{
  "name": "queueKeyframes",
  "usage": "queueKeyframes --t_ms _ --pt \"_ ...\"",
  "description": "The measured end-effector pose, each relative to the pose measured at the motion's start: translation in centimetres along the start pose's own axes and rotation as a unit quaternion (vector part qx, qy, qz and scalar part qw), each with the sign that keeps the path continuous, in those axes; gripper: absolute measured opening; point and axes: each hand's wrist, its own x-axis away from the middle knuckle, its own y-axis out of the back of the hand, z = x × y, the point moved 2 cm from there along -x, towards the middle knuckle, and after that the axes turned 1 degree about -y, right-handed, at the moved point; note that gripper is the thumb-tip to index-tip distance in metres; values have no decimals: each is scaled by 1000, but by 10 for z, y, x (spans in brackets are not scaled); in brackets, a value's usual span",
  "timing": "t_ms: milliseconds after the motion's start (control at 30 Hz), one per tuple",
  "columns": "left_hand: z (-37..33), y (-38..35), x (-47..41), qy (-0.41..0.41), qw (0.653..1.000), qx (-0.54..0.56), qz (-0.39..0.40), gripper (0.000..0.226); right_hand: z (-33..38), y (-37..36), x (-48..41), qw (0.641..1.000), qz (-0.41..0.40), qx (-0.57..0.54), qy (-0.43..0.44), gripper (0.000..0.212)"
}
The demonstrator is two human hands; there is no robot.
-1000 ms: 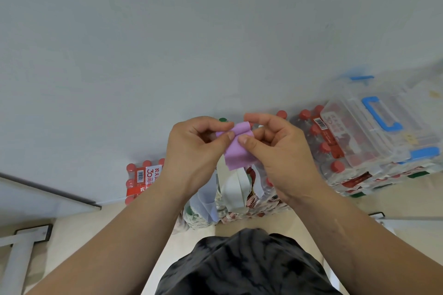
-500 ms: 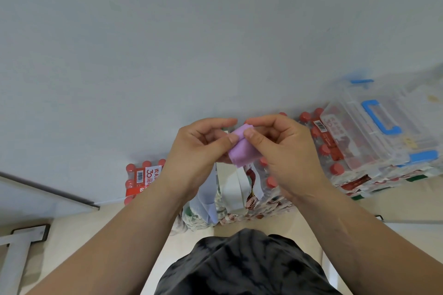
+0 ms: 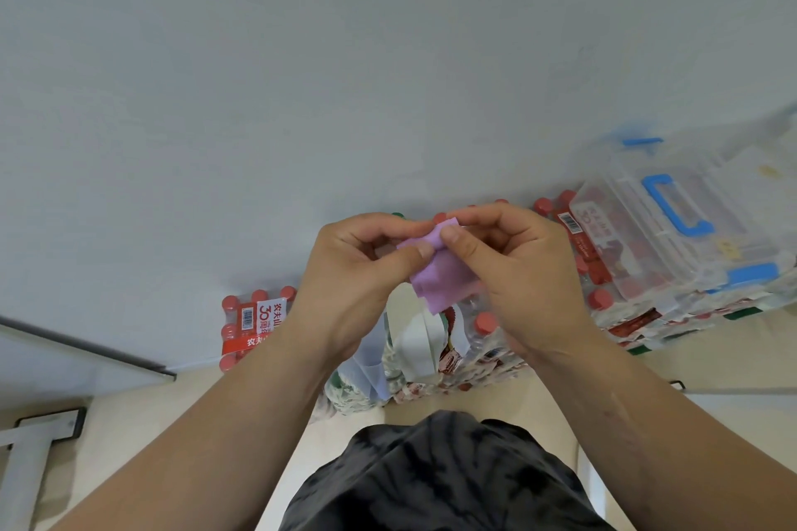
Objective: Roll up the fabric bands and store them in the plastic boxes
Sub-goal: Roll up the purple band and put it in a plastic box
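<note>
L hand [image 3: 353, 276] & R hand [image 3: 517, 272] meet mid-frame, up in the air in front of a pale wall [image 3: 345, 56]. Between them is the purple band [image 3: 446, 280]. L thumb + forefinger pinch its top-left edge. R thumb + forefinger pinch the top edge just beside, thumbs nearly touching. Both sets of fingers [image 3: 483, 220] are curled and grasping the band. Top of the band looks folded over under the thumbs; can't tell how many turns. The rest hangs as a short flap, lower corner free, slanting toward the R wrist.

Under the hands more strips hang: white bands [image 3: 416, 341] and a pale blue band [image 3: 366, 358], dropping from below the L palm. Can't tell what holds them.

Clear box [image 3: 638, 246] w/ blue handle [image 3: 675, 207] and blue latch [image 3: 750, 274] sits far R, looks closed, lying on shrink-wrapped bottle packs [image 3: 252, 323], well apart from the purple band. The packs, red caps, run along the wall base from L to R, partly hidden by the hands.

Dark patterned garment [image 3: 431, 479] bottom centre, pale floor [image 3: 142, 427] either side. Grey metal bracket [image 3: 39, 435] bottom L.
</note>
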Motion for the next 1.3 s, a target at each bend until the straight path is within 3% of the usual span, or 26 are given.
queueKeyframes --t_ms 333,667,867,1067,1300 --pt "0 -4 1 0 999 2 -41 11 6 5 5 999 -11 22 32 13" --pt "-1 -6 4 9 1000 14 -17 19 3 5 6 1000 0 -11 18 22" --pt "0 -5 3 -9 999 1 -36 26 1 4 8 1000 -12 3 -4 13" --pt "2 -8 7 28 999 31 -7 30 -1 6 7 1000 -19 5 -4 20" --pt "6 -6 4 30 992 44 -113 14 -8 5 13 992 32 -8 -119 34"
